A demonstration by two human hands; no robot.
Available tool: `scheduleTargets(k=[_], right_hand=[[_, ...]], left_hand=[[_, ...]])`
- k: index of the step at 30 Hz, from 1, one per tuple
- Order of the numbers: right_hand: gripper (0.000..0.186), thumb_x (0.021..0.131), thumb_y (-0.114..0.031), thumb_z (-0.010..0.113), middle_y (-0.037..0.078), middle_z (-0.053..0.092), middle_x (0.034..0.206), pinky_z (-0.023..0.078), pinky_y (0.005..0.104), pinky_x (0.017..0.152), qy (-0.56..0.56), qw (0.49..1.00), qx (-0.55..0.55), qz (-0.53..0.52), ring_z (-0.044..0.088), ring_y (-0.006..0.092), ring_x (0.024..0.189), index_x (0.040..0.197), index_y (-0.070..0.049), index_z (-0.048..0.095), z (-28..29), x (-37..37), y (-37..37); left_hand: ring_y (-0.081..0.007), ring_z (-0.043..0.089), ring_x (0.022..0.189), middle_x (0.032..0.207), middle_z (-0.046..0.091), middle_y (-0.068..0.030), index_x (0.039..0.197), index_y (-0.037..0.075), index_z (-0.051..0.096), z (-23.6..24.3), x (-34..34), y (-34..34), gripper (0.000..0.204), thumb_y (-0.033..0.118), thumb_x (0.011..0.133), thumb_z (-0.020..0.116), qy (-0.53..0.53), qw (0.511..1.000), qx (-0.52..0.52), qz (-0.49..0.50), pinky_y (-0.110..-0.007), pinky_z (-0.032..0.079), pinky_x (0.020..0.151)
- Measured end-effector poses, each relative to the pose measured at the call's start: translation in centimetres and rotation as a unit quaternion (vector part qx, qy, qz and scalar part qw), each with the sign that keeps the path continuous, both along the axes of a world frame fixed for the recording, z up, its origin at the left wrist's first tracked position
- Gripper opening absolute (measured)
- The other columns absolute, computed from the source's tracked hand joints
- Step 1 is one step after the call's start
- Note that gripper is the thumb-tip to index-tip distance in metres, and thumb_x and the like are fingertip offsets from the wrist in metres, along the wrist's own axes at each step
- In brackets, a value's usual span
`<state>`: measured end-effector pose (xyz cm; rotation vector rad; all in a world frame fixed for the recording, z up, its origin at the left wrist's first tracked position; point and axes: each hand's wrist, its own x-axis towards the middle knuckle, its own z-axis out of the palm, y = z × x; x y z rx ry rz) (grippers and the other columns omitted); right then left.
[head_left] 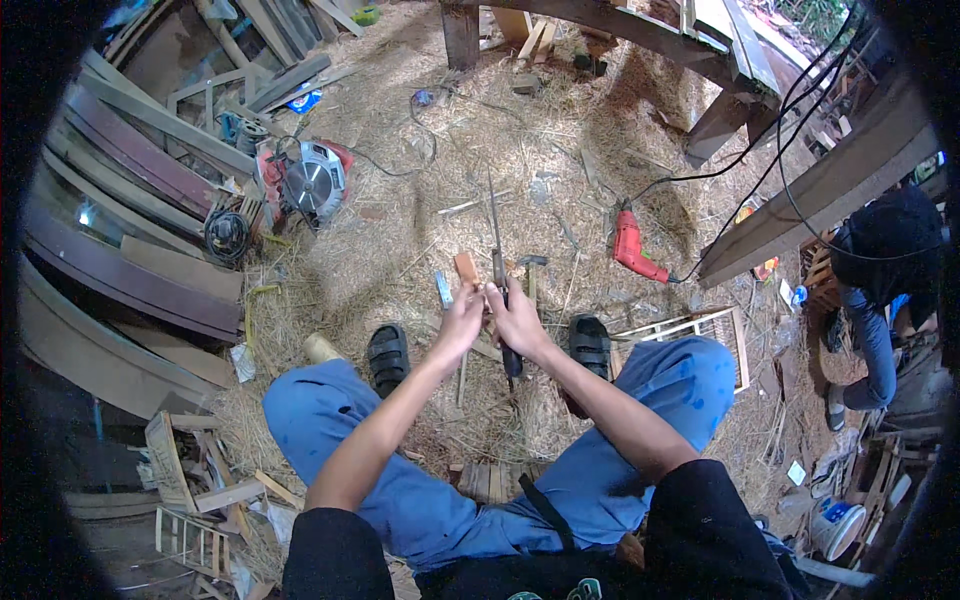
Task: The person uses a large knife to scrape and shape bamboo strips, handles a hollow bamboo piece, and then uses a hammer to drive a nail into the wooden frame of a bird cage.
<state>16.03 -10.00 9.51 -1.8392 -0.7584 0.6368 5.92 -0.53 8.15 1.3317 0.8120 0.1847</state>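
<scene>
My left hand (462, 318) is closed around a short orange-brown piece of wood (467, 267), whose end sticks out beyond the fingers. Close beside it, my right hand (519, 322) grips a tool with a long thin blade (494, 215) and a dark handle (512, 362). The blade points away from me and appears almost edge-on, so I cannot tell its exact kind. Both hands meet between my knees, over the straw-littered ground. Just beyond my right hand lies a hammer (534, 261). A small light-blue strip (444, 290) is left of the wood.
A circular saw (315, 180) sits at the far left, near stacked boards (130, 190). To the right lies a red corded drill (636, 248), close to a slanting beam (820, 180) with hanging cables. Another person (875, 290) crouches at the right edge. A wooden bench (620, 40) stands ahead.
</scene>
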Motion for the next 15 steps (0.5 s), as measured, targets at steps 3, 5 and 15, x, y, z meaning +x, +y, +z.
scheduleTargets(k=[3, 5, 15], right_hand=[[0.052, 0.102, -0.043, 0.045, 0.031, 0.064, 0.1, 0.049, 0.0524, 0.087, 0.063, 0.996, -0.055, 0.025, 0.065, 0.0458, 0.098, 0.121, 0.007, 0.048, 2.3, -0.7, 0.2], [0.052, 0.103, -0.043, 0.043, 0.031, 0.063, 0.101, 0.048, 0.0525, 0.089, 0.101, 0.993, -0.046, 0.033, 0.063, 0.0467, 0.1, 0.12, 0.005, 0.047, 2.3, -1.0, 0.2], [0.055, 0.104, -0.046, 0.033, 0.032, 0.057, 0.118, 0.041, 0.056, 0.096, 0.009, 0.988, -0.143, 0.061, 0.056, 0.0499, 0.111, 0.123, 0.003, 0.047, 3.3, -1.0, 0.0]], left_hand=[[-0.0153, 0.053, 0.073, 0.083, 0.054, -0.0018, 0.138, 0.008, 0.045, 1.7, -1.3, -2.0, 0.046, 0.041, 0.107, 0.037, 0.038, 0.995, -0.093, -0.006, -0.03, 0.046, 0.066], [-0.0122, 0.046, 0.071, 0.082, 0.045, 0.0014, 0.136, 0.01, 0.044, 0.8, -1.9, -2.9, 0.054, 0.053, 0.106, 0.029, 0.048, 0.994, -0.092, -0.028, -0.03, 0.04, 0.062], [-0.0225, 0.031, 0.141, 0.154, 0.03, -0.0102, 0.157, 0.012, 0.017, 0.0, -1.2, -4.1, 0.075, 0.064, 0.102, 0.023, -0.017, 0.993, -0.118, -0.019, -0.04, 0.029, 0.114]])
